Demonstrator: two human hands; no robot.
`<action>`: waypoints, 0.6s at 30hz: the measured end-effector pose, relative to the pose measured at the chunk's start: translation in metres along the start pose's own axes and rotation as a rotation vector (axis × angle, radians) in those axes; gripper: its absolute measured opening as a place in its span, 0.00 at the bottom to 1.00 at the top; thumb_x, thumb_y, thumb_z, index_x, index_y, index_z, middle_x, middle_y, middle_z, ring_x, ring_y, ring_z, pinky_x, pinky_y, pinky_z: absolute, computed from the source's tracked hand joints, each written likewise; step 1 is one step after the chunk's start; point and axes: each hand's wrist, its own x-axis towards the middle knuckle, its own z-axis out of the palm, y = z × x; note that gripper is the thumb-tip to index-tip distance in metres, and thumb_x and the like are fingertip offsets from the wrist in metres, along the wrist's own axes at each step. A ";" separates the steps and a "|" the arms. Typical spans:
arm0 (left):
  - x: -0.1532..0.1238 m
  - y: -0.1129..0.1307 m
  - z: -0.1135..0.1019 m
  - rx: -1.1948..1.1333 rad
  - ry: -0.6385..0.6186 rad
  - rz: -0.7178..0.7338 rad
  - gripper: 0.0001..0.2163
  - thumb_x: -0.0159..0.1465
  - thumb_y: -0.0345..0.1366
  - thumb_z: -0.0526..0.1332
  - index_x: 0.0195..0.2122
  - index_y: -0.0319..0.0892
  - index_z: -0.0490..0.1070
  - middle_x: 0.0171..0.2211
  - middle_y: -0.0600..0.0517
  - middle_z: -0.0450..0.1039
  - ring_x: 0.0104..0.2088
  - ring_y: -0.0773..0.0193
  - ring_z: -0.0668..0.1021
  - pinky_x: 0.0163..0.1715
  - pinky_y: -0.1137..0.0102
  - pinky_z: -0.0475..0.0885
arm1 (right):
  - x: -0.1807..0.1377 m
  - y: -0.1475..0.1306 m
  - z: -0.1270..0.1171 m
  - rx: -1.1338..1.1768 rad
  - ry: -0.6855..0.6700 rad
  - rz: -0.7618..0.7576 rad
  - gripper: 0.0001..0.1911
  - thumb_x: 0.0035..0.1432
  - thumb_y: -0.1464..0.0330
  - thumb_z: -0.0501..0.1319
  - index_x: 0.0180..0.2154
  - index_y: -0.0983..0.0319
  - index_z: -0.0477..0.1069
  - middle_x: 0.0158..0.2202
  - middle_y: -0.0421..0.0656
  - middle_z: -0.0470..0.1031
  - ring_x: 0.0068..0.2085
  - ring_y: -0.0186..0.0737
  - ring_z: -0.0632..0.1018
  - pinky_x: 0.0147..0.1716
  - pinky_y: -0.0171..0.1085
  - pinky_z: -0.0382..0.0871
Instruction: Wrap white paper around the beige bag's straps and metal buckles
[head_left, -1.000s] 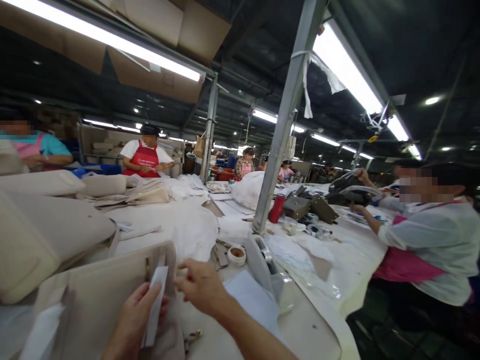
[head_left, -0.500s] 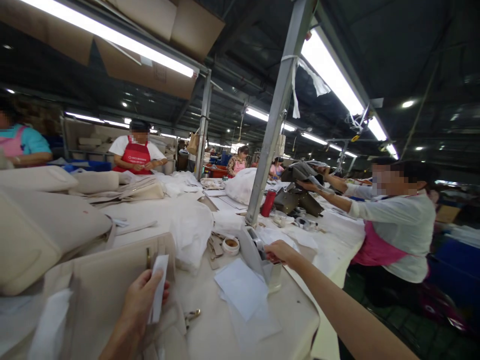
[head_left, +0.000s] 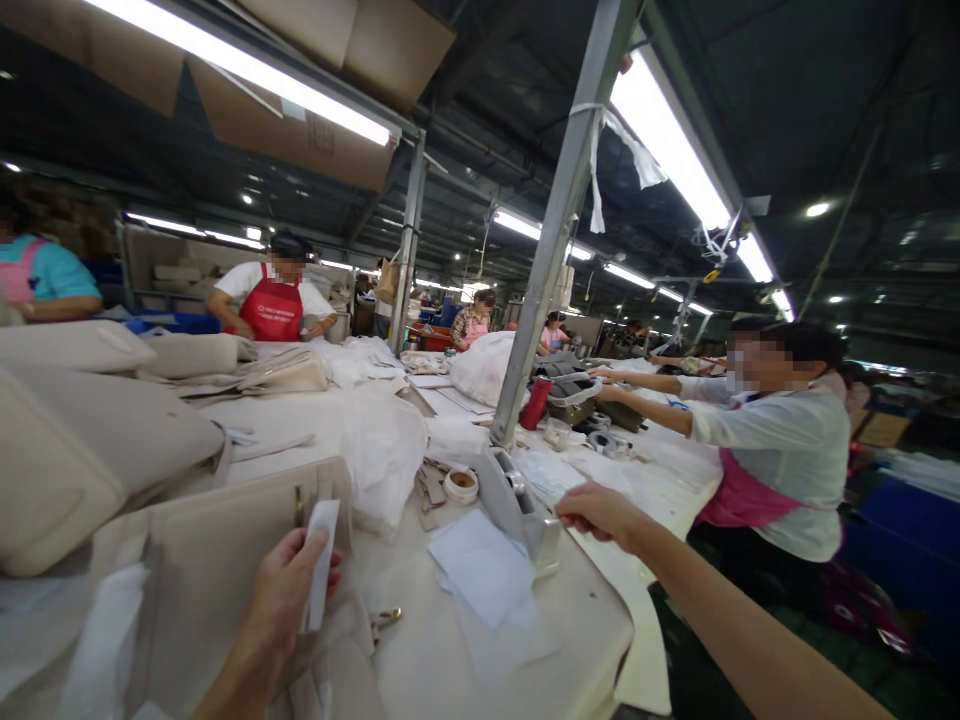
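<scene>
My left hand is closed on a narrow white paper strip, thumb on its face. The strip lies against a beige handbag near a gold-coloured metal fitting. To the right, my right hand is pinched just off the front end of a grey tape dispenser. Whatever is between those fingertips is too small or clear to make out. White paper sheets lie on the table between my hands, with a small round tub behind them.
Beige bags are piled at the left, beside white wrapping. A metal post rises behind the dispenser, near a red can. A co-worker in a pink apron handles dark bags at the right; others work farther back.
My right hand has moved right, away from the dispenser's roll and past its front end. My left hand stays on the paper strip. The co-worker at the right has lowered the dark bags.
</scene>
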 end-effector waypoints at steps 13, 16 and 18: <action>-0.004 -0.007 0.006 -0.067 0.036 0.111 0.15 0.50 0.50 0.61 0.26 0.42 0.63 0.15 0.58 0.67 0.13 0.71 0.68 0.13 0.77 0.63 | -0.056 -0.059 0.110 0.253 -0.671 -0.369 0.11 0.48 0.59 0.64 0.24 0.61 0.71 0.20 0.38 0.69 0.20 0.28 0.59 0.21 0.33 0.43; -0.003 -0.009 0.007 -0.081 0.050 0.103 0.17 0.48 0.51 0.61 0.26 0.43 0.62 0.15 0.58 0.66 0.13 0.71 0.66 0.12 0.77 0.60 | -0.055 -0.127 0.153 0.227 -0.793 -0.547 0.12 0.47 0.60 0.64 0.25 0.63 0.70 0.20 0.37 0.70 0.21 0.28 0.61 0.21 0.31 0.47; -0.003 -0.010 0.007 -0.088 0.045 0.090 0.17 0.48 0.52 0.60 0.26 0.43 0.62 0.15 0.58 0.66 0.13 0.72 0.66 0.13 0.77 0.60 | -0.048 -0.154 0.179 0.174 -0.793 -0.596 0.11 0.47 0.61 0.63 0.25 0.63 0.70 0.20 0.36 0.70 0.21 0.28 0.62 0.21 0.31 0.49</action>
